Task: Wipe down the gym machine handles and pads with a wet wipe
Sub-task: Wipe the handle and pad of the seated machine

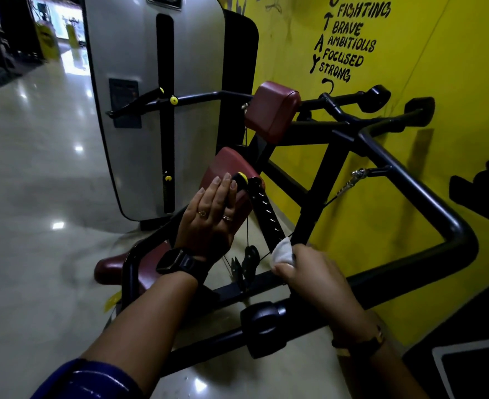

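My left hand [210,214] rests flat with straight fingers against the near maroon pad [231,162] of the black gym machine. My right hand [309,272] pinches a bunched white wet wipe [282,251] against the lower end of a black adjustment post [266,211] with notches. A second maroon pad [272,108] sits higher and farther back. A black foam handle grip [263,326] lies on the near bar just below my right wrist. Two more black end grips [377,97] [420,109] sit near the wall.
The grey weight-stack shroud [139,96] stands left of the pads. A yellow wall [453,82] with black lettering runs close along the right. A maroon seat [113,266] sits low at left. Glossy floor [36,197] spreads to the left.
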`<state>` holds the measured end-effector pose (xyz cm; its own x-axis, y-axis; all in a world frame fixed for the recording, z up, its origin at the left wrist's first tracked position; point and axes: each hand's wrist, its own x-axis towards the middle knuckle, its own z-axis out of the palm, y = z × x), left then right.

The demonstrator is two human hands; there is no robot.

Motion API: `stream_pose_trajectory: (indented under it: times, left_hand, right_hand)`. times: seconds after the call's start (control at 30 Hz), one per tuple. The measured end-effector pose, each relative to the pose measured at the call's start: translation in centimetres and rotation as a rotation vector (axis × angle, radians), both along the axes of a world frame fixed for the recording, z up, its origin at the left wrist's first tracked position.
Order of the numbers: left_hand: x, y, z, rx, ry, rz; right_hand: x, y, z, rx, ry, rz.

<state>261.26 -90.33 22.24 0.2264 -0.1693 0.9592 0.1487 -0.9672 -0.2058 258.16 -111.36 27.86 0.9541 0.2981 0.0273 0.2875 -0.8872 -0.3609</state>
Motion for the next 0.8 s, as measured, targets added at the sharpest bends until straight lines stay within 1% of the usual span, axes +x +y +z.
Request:
stream_pose_trajectory:
  times: [0.07,0.13,0.17,0.2,0.23,0.27,0.3,0.33,0.37,0.4,0.43,0.47,0.53,0.57,0.6,0.63,0.67,0.8]
  left_hand:
    - [0.1,0.1,-0.2,0.015,-0.004,0.013]
    - [0.1,0.1,-0.1,0.018,-0.001,0.018]
    - [0.1,0.1,-0.1,0.018,0.003,0.012]
    - [0.1,0.1,0.0,0.018,0.0,0.008]
    - [0.1,0.1,0.0,0.015,-0.003,0.007]
    - [0.1,0.1,0.0,0.015,-0.007,0.013]
    - [0.1,0.1,0.1,0.013,-0.005,0.013]
    - [0.0,0.1,0.0,0.012,0.002,0.008]
    - [0.0,0.1,-0.1,0.011,0.012,0.003]
    - [0.0,0.1,-0.1,0.01,0.016,0.002]
    - [0.0,0.1,-0.1,0.009,0.014,0.003]
    - [0.0,0.1,-0.1,0.006,0.009,0.0]
    - [0.0,0.1,0.0,0.003,-0.001,-0.01]
    - [0.0,0.0,0.1,0.002,-0.008,-0.013]
    - [0.0,0.0,0.0,0.0,-0.013,-0.016]
    - [0.0,0.0,-0.1,0.001,-0.012,-0.018]
    - [0.1,0.2,-0.3,0.01,-0.011,-0.017]
    - [0.4,0.6,-0.4,0.052,-0.034,-0.02]
  right_hand:
    - [0.5,-0.4,0.4,0.097,-0.006,-0.027]
    - [1.5,-1.5,1.5,0.177,-0.066,-0.036]
    - [1.9,-2.1,2.1,0.267,-0.081,-0.03]
    - [2.1,-2.5,2.6,0.419,-0.054,-0.021]
    - [2.2,-2.7,3.1,0.614,0.024,-0.011]
    - [2.1,-2.8,3.6,0.83,0.15,-0.003]
    - [2.0,-2.8,4.2,1.009,0.289,0.009]
    - [1.9,-2.8,4.7,1.142,0.402,0.032]
    - [1.9,-2.7,5.0,1.199,0.45,0.076]
    - [1.9,-2.5,5.1,1.186,0.448,0.136]
    - [1.9,-2.2,4.9,1.078,0.353,0.206]
    - [1.6,-1.7,4.8,0.902,0.187,0.287]
    - [1.5,-1.0,3.9,0.446,-0.312,0.527]
    - [1.7,-0.7,3.4,0.213,-0.531,0.685]
    - [2.0,-0.5,2.9,0.013,-0.678,0.827]
    - [2.3,-0.4,2.5,-0.145,-0.745,0.939]
    - [2.7,-0.5,2.2,-0.26,-0.767,1.029]
    - [3.8,-1.9,1.5,-0.55,-0.656,1.198]
